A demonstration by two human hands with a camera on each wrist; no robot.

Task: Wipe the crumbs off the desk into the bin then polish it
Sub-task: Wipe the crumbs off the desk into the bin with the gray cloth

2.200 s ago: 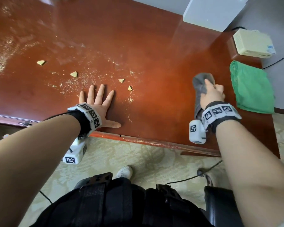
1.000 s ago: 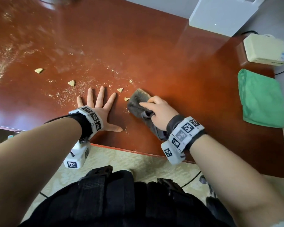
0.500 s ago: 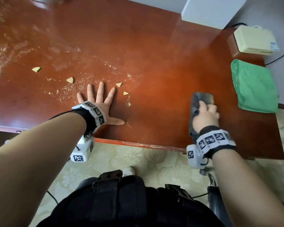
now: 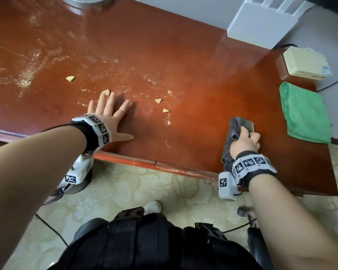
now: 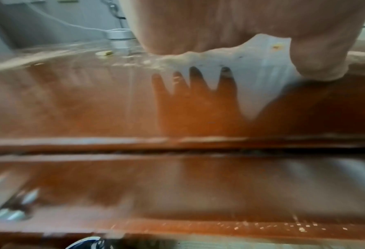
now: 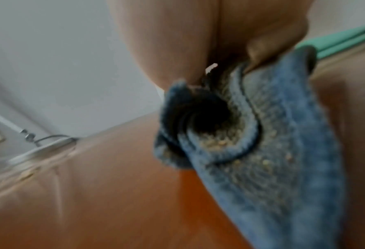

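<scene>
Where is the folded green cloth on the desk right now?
In the head view, the folded green cloth lies at the right end of the glossy red-brown wooden desk, just in front of the cream box and right of the grey rag.

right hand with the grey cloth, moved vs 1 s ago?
Yes. The right hand with the grey cloth went from beside the crumbs rightward, toward the green towel.
</scene>
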